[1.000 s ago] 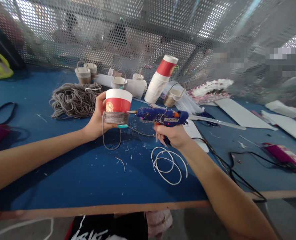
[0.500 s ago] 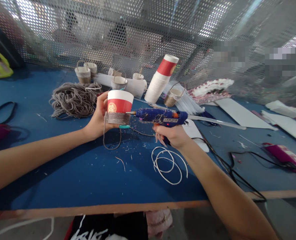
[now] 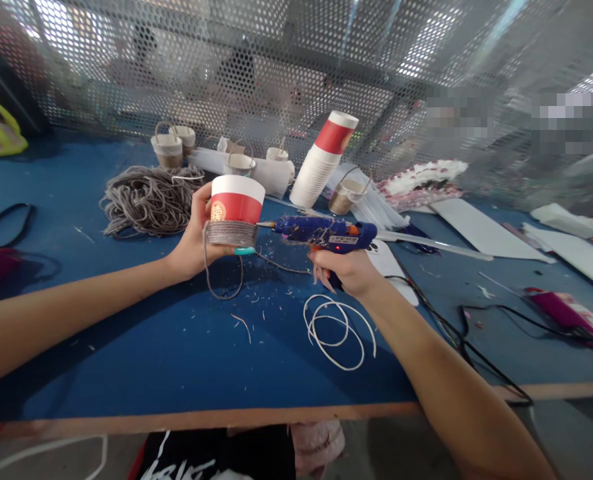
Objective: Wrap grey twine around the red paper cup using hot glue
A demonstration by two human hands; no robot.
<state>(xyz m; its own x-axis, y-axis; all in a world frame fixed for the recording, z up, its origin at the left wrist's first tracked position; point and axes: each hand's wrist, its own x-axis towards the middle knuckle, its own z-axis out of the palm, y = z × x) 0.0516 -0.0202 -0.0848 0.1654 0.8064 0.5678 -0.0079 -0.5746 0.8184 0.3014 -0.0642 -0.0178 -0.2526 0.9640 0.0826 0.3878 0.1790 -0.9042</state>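
My left hand [image 3: 195, 233] is closed around a red and white paper cup [image 3: 239, 203], its lower part wound with grey cord [image 3: 232, 233]. A loop of that cord hangs below the cup, and a strand runs right toward my other hand. Something teal [image 3: 245, 251] shows under the cup's base. My right hand [image 3: 343, 267] grips a blue glue gun [image 3: 321, 231] by its handle. The gun's nozzle points left and meets the cup's right side near the top of the winding. A clear glue stick [image 3: 433, 245] sticks out from the gun's back.
A heap of grey cord [image 3: 149, 200] lies left of the cup. Behind stand a leaning stack of paper cups [image 3: 321, 163] and several small cord-wrapped baskets [image 3: 349, 195]. Coiled white cord [image 3: 339, 333] lies in front. Black cable [image 3: 446, 327] and white boards [image 3: 491, 230] are at right.
The cup has shifted slightly left and turned a little in my left hand, its gold emblem moving left. The glue gun stays almost where it was, its nozzle still by the cup's right side.
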